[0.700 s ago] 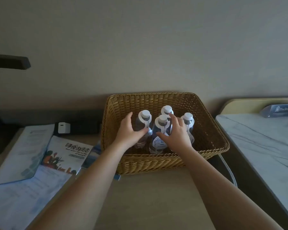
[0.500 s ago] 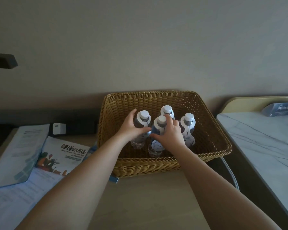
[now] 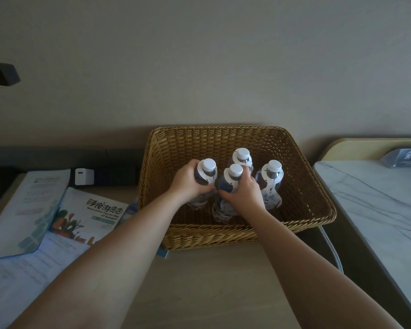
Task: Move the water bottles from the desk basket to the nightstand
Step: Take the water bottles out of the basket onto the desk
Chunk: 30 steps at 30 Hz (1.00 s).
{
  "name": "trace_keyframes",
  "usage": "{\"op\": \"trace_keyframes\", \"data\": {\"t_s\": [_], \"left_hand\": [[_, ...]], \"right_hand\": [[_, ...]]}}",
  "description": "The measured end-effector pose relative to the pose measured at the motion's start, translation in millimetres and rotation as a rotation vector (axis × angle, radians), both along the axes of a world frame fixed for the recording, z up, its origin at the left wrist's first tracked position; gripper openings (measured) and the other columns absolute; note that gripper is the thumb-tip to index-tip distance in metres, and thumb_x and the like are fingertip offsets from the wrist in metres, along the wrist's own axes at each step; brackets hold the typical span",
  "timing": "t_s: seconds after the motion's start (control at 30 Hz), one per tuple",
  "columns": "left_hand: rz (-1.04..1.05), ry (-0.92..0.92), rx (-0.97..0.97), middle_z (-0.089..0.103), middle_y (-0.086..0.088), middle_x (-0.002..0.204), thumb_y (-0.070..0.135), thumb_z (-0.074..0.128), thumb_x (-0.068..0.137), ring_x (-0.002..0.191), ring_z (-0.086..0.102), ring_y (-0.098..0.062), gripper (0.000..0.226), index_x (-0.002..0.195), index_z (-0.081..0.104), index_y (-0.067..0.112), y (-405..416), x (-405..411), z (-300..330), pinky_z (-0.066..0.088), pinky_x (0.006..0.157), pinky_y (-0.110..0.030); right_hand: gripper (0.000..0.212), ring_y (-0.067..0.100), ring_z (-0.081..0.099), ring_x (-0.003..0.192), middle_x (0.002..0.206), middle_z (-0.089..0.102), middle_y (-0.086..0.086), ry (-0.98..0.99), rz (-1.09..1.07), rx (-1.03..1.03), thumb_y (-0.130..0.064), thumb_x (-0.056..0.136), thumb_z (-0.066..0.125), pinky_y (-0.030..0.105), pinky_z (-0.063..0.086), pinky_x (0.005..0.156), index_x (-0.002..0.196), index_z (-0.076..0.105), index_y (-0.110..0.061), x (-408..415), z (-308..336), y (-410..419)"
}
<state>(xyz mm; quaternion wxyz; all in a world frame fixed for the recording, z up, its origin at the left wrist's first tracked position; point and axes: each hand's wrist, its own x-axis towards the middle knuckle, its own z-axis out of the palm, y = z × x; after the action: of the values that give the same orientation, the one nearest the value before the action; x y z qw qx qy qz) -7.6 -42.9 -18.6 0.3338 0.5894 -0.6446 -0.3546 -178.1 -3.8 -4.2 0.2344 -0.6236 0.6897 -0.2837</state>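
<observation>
Two hands now wrap bottles where 0.7 s ago they only reached: left hand (image 3: 188, 184) grips the front-left bottle (image 3: 205, 179), right hand (image 3: 243, 193) the front-centre bottle (image 3: 230, 184). All four stand in the basket (image 3: 223, 138) on the desk (image 3: 199, 293); lift likely next, none moved yet

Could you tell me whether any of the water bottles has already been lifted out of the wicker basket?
No, all four bottles stand inside the wicker basket, the left hand and right hand each gripping one.
</observation>
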Motion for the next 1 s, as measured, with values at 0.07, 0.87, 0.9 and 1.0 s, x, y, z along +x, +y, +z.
{"op": "trace_keyframes", "data": {"t_s": [0.07, 0.87, 0.9, 1.0], "left_hand": [[0.033, 0.001, -0.027, 0.059, 0.010, 0.103, 0.030, 0.087, 0.061, 0.098, 0.056, -0.013, 0.063, 0.115, 0.055, 0.024, 5.5, 2.1, 3.1, 0.041, 0.080, -0.027], [0.508, 0.113, -0.264, 0.073, 0.018, 0.089, 0.047, 0.078, 0.050, 0.084, 0.068, 0.001, 0.046, 0.093, 0.066, 0.037, 188.1, 115.4, 145.8, 0.055, 0.076, -0.031], [0.549, 0.127, -0.266, 0.073, 0.018, 0.088, 0.042, 0.080, 0.052, 0.084, 0.069, 0.000, 0.041, 0.090, 0.066, 0.036, 199.1, 122.7, 137.9, 0.055, 0.076, -0.032], [0.667, 0.092, -0.258, 0.071, 0.019, 0.085, 0.035, 0.084, 0.058, 0.080, 0.065, 0.008, 0.041, 0.094, 0.065, 0.034, 230.8, 142.5, 115.0, 0.048, 0.067, -0.022]], "right_hand": [[0.072, 0.025, 0.056, 0.108, 0.117, 0.057, 0.005, -0.017, -0.006, -0.026, -0.031, 0.070, 0.078, 0.041, 0.051, 0.084, 0.126, 0.034, -0.024, -1.0, 1.7, 3.4], [0.058, -0.004, 0.061, 0.081, 0.093, 0.059, -0.019, -0.203, 0.600, -0.368, -0.035, 0.070, 0.080, 0.008, 0.048, 0.058, 0.114, 0.043, -0.026, 81.2, 137.6, 82.5], [0.058, 0.001, 0.062, 0.083, 0.095, 0.060, -0.016, -0.204, 0.631, -0.374, -0.034, 0.070, 0.080, 0.012, 0.050, 0.061, 0.115, 0.044, -0.024, 90.8, 136.2, 87.6], [0.060, 0.010, 0.063, 0.085, 0.097, 0.063, -0.010, -0.196, 0.713, -0.418, -0.035, 0.069, 0.079, 0.032, 0.056, 0.069, 0.116, 0.045, -0.021, 118.6, 133.6, 98.6]]}}
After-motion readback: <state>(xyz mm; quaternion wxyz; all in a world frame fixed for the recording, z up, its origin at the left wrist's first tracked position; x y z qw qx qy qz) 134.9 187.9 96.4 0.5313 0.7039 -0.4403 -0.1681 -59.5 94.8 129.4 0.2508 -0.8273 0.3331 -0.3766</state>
